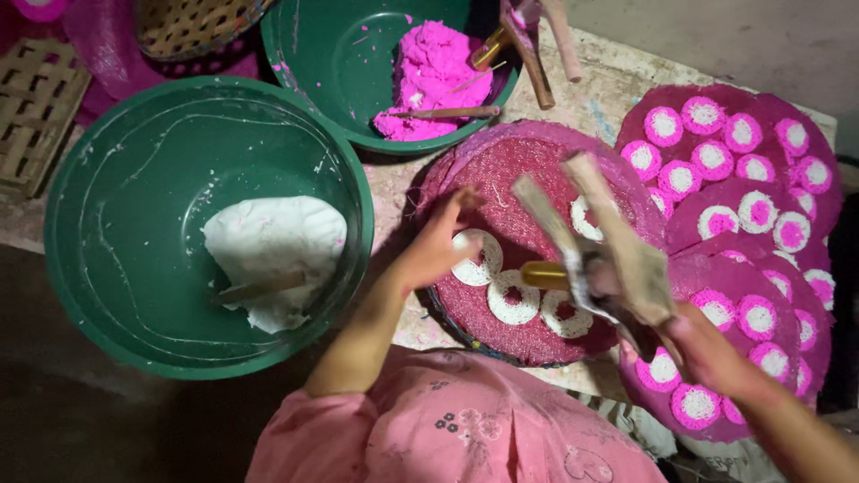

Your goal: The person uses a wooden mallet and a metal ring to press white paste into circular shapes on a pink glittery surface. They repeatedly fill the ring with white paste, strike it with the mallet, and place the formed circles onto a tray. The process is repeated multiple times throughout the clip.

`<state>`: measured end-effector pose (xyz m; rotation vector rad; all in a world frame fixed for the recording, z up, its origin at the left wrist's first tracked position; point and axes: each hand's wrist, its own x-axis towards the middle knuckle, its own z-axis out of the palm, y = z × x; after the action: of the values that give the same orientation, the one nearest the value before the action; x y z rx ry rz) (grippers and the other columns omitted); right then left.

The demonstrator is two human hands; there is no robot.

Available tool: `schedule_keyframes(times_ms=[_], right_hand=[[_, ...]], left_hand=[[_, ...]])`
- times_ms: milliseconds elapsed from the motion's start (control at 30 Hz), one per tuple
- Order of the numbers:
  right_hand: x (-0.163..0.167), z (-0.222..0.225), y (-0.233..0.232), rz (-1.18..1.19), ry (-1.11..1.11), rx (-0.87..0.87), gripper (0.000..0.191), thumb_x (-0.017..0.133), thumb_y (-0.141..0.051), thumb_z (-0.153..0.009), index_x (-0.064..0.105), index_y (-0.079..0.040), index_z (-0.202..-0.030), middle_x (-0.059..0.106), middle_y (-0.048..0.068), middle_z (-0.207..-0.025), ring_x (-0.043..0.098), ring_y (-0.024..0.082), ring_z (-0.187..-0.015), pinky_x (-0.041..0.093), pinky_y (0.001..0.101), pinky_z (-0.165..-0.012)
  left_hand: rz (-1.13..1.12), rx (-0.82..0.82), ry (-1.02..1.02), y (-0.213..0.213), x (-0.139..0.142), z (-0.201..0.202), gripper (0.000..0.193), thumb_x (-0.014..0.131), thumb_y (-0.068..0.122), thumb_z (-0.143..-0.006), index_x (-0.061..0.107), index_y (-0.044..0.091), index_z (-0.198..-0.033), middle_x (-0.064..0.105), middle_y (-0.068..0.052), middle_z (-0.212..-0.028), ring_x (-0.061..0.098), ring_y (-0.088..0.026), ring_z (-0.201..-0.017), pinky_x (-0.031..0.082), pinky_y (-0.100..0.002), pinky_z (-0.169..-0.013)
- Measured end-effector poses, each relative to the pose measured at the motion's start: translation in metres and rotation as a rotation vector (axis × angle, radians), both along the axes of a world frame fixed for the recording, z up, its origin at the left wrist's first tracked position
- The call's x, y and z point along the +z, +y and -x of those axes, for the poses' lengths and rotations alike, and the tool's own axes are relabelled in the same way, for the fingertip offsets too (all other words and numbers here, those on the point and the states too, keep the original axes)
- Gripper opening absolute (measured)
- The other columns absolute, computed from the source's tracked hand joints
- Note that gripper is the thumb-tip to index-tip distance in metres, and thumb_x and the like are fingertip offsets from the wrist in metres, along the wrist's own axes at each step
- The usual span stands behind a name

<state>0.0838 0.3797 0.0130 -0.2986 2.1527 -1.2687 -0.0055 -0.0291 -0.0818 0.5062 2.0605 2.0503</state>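
Pink flowered garment (456, 429) at the bottom edge, nearest the lens, with both bare forearms reaching up and away from it.

Largest after that: green basin (134, 224) over the worktop's left edge, holding a lump of white dough (273, 255) with a flat wooden stick (259, 288) stuck into it. Second green basin (358, 63) at the far edge, holding pink dough (434, 76) and a thin stick lying across it.

Round red mesh tray (528, 170) at the worktop's (617, 72) middle, bearing white dough rings (512, 300) with dark red centres, set in a row along its near side. More round trays (787, 179) overlapping toward the right edge, carrying pink-and-white rounds (743, 132).

Right hand (693, 344) raised above the near right part of the mesh tray, forearm angled in from the lower right, fingers closed around a wooden press (595, 237) with two long handles spread in a V and a brass nozzle (544, 275) pointing left over the rings.

Left hand (438, 246) stretched forward from a bent elbow, fingers curled down, tips touching the leftmost white ring (476, 259) at the tray's left side; pressing rather than gripping, nothing held.
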Motion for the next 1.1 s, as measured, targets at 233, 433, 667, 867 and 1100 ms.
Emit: schedule_keyframes(times_ms=[233,433,667,867,1100], right_hand=[[-0.044,-0.079,0.004,0.692,-0.047,-0.442,0.104,0.048,-0.084,-0.086,0.053,0.008,-0.135,0.059,0.022,-0.126,0.059,0.032,-0.112,0.045,0.0512,-0.103],[-0.048,-0.115,0.003,0.787,-0.041,-0.58,0.113,0.051,-0.089,-0.082,0.054,0.011,-0.137,0.063,0.025,-0.113,0.061,0.037,-0.094,0.047,0.051,-0.085],[-0.038,-0.143,0.015,0.736,0.022,-0.644,0.121,0.049,-0.096,-0.077,0.054,0.011,-0.133,0.064,0.025,-0.103,0.06,0.034,-0.091,0.047,0.0468,-0.081],[-0.035,-0.163,0.024,0.709,0.044,-0.703,0.12,0.052,-0.095,-0.071,0.051,0.008,-0.132,0.064,0.024,-0.102,0.061,0.034,-0.09,0.049,0.048,-0.08],[-0.043,-0.115,0.038,0.495,-0.222,-0.748,0.074,0.057,-0.055,-0.107,0.054,0.013,-0.133,0.062,0.023,-0.098,0.061,0.033,-0.084,0.049,0.0466,-0.074]], left_hand=[[0.681,-0.111,0.183,0.0,0.022,-0.034,0.121,0.093,0.023,-0.066,0.017,0.017,-0.161,0.039,-0.016,-0.156,0.032,-0.04,-0.145,0.02,-0.059,-0.118],[0.409,-0.106,0.243,0.01,0.025,-0.009,0.123,0.092,0.021,-0.064,0.017,0.014,-0.162,0.055,-0.018,-0.15,0.037,-0.044,-0.143,0.026,-0.054,-0.119],[0.508,-0.252,0.329,0.097,0.012,0.028,0.126,0.094,0.023,-0.063,0.016,0.014,-0.161,0.048,-0.022,-0.151,0.04,-0.044,-0.136,0.032,-0.05,-0.117],[0.597,-0.359,0.325,0.12,0.0,0.029,0.121,0.091,0.033,-0.067,0.018,0.015,-0.161,0.046,-0.021,-0.15,0.04,-0.043,-0.136,0.032,-0.053,-0.118],[0.414,-0.185,0.157,0.131,0.02,0.035,0.108,0.077,0.058,-0.085,0.023,0.01,-0.164,0.026,-0.023,-0.167,0.018,-0.046,-0.15,0.019,-0.059,-0.115]])
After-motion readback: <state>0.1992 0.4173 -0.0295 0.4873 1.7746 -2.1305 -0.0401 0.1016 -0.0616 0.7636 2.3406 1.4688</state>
